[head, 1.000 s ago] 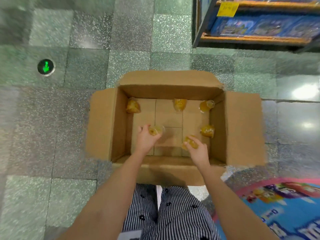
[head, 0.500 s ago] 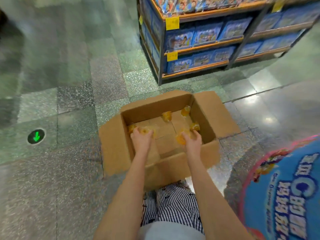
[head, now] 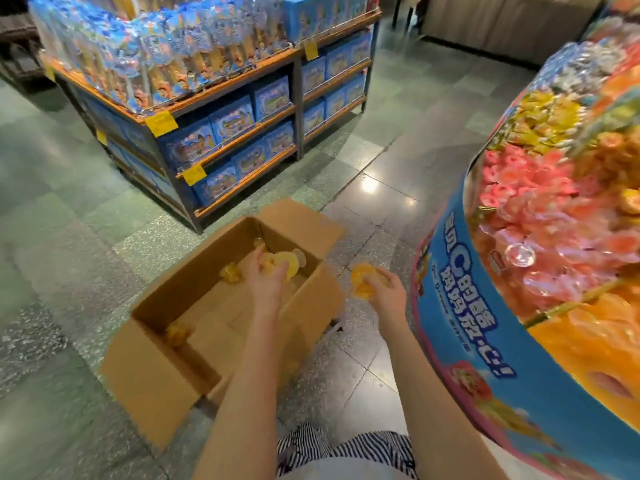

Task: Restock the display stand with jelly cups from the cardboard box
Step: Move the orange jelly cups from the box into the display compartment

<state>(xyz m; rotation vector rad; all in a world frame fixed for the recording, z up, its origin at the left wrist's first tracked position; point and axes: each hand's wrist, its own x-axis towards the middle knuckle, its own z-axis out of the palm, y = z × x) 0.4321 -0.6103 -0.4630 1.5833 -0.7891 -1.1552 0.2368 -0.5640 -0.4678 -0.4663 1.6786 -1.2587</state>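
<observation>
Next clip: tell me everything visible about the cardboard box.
The cardboard box is plain brown corrugated card, open at the top, flaps folded outward. It sits skewed on the speckled tile floor, beside the round display stand. A few loose yellow jelly cups lie on its mostly bare bottom. The left hand grips more cups above its opening; contact with the box is unclear. The right hand holds another outside it.

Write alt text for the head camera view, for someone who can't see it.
A person's left hand grips yellow jelly cups over an open cardboard box on a shop floor; the right hand holds another cup beside a round display stand piled with sweets.
</observation>
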